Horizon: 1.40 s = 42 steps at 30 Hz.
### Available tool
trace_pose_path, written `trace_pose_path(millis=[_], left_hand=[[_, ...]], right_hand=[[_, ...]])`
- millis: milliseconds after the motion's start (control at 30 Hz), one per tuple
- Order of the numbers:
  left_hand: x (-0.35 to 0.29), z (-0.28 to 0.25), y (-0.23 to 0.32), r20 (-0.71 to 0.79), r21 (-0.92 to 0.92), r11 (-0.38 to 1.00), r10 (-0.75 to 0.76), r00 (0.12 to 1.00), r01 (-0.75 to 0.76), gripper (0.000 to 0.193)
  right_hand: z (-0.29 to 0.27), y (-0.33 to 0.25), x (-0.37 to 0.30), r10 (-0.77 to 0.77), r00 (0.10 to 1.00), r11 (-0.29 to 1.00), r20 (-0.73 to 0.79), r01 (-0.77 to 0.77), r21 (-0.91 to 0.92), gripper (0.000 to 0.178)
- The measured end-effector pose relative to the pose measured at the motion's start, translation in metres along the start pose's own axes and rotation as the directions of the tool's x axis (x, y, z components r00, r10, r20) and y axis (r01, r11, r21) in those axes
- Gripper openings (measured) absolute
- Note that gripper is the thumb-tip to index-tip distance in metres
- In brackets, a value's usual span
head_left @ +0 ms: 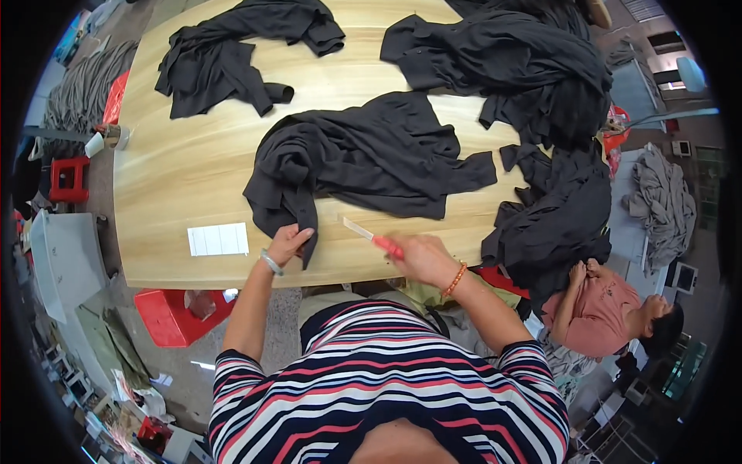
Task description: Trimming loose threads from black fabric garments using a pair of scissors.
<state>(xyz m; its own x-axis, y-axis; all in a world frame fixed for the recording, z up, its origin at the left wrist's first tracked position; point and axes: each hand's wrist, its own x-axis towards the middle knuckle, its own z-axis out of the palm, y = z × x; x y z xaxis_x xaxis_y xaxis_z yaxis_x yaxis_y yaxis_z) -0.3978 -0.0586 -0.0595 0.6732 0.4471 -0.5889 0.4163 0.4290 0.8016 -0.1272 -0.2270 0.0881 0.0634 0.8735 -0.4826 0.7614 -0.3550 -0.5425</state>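
Observation:
A black shirt (363, 158) lies bunched on the wooden table (170, 174) in front of me, one sleeve stretched toward the right. My left hand (286, 246) pinches a narrow edge of it near the table's front edge, and the cloth's pointed end hangs just beside my fingers. In my right hand (425, 259), fingers wrapped round the handle, is a red-handled knife (384, 244) with a narrow pale blade. Its tip points up and left, apart from the shirt. A white strip of labels (218, 240) rests on the table left of my left hand.
More black garments lie at the far left (239, 54), in a far right heap (510, 69) and in a near right heap (553, 209). A red stool (174, 317) stands below the front edge. At the right is another person (595, 313), beside a grey cloth pile (661, 205).

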Motion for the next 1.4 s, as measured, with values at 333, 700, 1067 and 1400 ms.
trace_pose_path(millis=[333,700,1067,1400], left_hand=[[-0.033,-0.072,0.025,-0.449,0.375,0.919,0.07,0.891,0.118,0.043],[0.039,-0.043,0.065,-0.398,-0.745,0.644,-0.222,0.89,-0.173,0.013],[0.039,-0.109,0.124,-0.72,-0.36,0.737,0.171,0.673,-0.572,0.021],[0.067,-0.066,0.068,-0.59,-0.597,0.739,-0.141,0.795,-0.312,0.05]], right_hand=[[-0.007,0.007,0.039,-0.127,0.953,0.98,-0.276,0.163,0.11,0.029],[-0.008,0.011,0.043,-0.043,0.99,0.994,-0.131,0.056,0.092,0.035],[-0.019,-0.011,0.062,-0.08,0.986,0.988,-0.146,0.098,0.118,0.032],[-0.026,-0.039,0.088,-0.056,0.994,0.995,-0.091,0.064,0.082,0.031]])
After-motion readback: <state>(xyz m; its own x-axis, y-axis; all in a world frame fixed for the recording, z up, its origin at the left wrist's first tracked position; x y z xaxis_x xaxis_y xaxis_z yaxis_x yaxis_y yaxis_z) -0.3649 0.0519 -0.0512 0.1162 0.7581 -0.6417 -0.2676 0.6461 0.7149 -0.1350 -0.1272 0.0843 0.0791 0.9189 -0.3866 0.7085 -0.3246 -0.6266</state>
